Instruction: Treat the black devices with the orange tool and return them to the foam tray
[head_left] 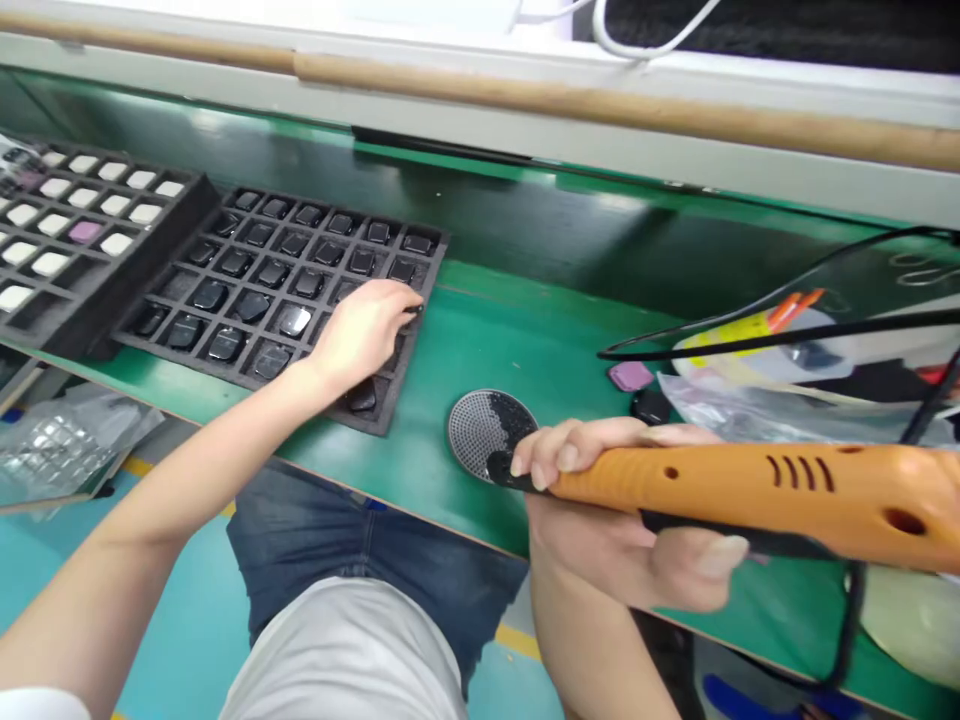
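Observation:
On the left, my left hand (367, 325) reaches over a black compartment tray (390, 405). Its fingers pinch near a small black piece (411, 314) at the tray's right side; how much of it they grip is hard to see. Glossy black pieces (272, 272) fill most of the visible compartments. My right hand (600, 520) is wrapped around an orange handheld power tool (750, 495) with vent slots and a black strip along its side. The tool's dark narrow end lies over a round perforated metal disc (474, 432), partly covered by dark material.
A second tray (97, 320) with white pieces and one pink piece stands at far left. Black cables (750, 350), plastic bags (765, 410), a pink block (630, 376) and a dark block (649, 407) lie at right on the green bench (480, 330). A raised shelf runs behind.

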